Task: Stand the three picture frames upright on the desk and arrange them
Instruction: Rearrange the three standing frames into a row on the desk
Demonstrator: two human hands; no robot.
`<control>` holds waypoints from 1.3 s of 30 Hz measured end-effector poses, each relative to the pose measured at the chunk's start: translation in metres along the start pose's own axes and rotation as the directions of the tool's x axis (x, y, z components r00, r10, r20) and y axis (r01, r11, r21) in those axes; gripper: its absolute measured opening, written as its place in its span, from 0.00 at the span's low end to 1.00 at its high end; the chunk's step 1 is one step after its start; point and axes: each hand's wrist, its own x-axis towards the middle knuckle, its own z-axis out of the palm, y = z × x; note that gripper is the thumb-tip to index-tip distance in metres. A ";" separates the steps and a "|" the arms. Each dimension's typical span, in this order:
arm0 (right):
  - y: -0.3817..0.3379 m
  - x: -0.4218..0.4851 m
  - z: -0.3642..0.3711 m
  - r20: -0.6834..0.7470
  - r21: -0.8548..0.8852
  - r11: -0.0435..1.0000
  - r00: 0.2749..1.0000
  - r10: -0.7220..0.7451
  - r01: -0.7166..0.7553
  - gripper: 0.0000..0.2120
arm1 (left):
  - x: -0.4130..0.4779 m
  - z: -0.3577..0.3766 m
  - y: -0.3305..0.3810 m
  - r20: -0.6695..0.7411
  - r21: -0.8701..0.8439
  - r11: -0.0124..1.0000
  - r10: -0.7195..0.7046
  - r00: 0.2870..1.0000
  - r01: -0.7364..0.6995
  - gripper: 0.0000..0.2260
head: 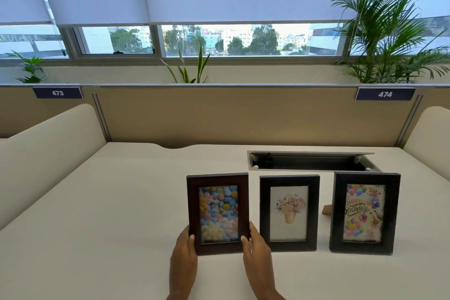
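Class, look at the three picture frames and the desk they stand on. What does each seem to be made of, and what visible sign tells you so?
Left frame: probably wood or wood-look board, dark reddish-brown and matte.
Middle frame and right frame: black, matte, smooth; wood, board or plastic, I cannot tell which. All three pictures show faint sheen, suggesting a glass or clear plastic front.
Desk: likely laminate, uniform cream and smooth.

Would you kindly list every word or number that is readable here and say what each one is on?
"473": white digits on the dark left tag atop the partition.
"474": white digits on the dark right tag atop the partition.
"HAPPY Birthday": on the balloon picture in the right frame; the small writing above it is too blurred to read.
The left frame and middle frame show only flowers, no text.
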 end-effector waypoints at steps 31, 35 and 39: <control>-0.071 0.107 0.117 0.099 -0.021 0.999 0.995 0.029 -0.027 0.13 | 0.129 -0.072 -0.022 -0.186 0.000 0.997 -0.075 0.980 0.077 0.13; -0.078 0.121 0.145 0.132 -0.050 0.998 0.991 0.035 -0.028 0.13 | 0.149 -0.085 -0.033 -0.217 0.014 0.994 -0.101 0.971 0.106 0.13; -0.084 0.130 0.166 0.162 -0.068 0.998 0.986 0.028 -0.017 0.13 | 0.161 -0.093 -0.043 -0.250 0.021 0.991 -0.123 0.960 0.132 0.13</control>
